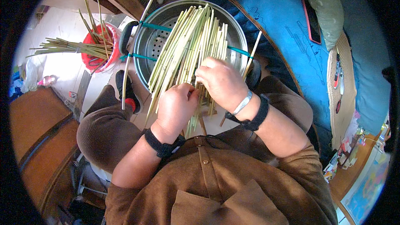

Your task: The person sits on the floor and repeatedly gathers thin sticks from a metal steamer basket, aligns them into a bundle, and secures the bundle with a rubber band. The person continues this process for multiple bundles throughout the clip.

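Observation:
A sheaf of pale green plant stalks lies over a round metal steamer pot with a perforated base. Teal ties stretch across the pot to thin sticks at its two sides. My left hand is at the near end of the stalks, its fingers curled and its thumb and forefinger close together. Just right of it and a little higher, my right hand bends over the stalks with its fingertips pointing down. Both sets of fingertips are partly hidden, so what they pinch cannot be told.
Left of the pot, a red-lined bucket holds more stalks and a bundle. A blue cloth spreads at the right, with a phone on it. Orange-brown furniture stands at the left. My knees flank the pot.

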Demonstrator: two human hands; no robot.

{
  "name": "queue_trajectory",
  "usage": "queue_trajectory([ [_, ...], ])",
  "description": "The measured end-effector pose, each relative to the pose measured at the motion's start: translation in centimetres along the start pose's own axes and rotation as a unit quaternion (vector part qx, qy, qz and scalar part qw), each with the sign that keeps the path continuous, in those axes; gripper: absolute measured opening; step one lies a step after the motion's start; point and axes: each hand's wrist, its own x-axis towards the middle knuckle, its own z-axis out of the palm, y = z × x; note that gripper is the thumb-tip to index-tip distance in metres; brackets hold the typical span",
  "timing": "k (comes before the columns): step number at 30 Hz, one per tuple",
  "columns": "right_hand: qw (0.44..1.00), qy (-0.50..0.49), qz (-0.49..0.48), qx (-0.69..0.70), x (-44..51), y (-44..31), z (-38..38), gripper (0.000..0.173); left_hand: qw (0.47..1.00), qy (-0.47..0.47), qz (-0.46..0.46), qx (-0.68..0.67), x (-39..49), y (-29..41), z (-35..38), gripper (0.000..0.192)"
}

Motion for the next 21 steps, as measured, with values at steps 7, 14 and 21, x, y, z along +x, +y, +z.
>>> queue_trajectory([
  [7,0.984,-0.121,-0.02,-0.127,2.7,-0.4,1.2,0.011,1.0,-0.003,-0.008,0.027,-0.4,-0.2,0.4,0.017],
  [14,0.98,-0.082,0.069,0.168,4.2,-0.2,1.1,0.016,1.0,-0.009,-0.026,0.009,-0.5,0.0,-0.2,0.02],
  [21,0.884,-0.16,0.251,0.36,4.9,0.1,0.8,0.022,0.999,-0.021,-0.024,0.007,-0.1,0.0,-0.3,0.02],
])
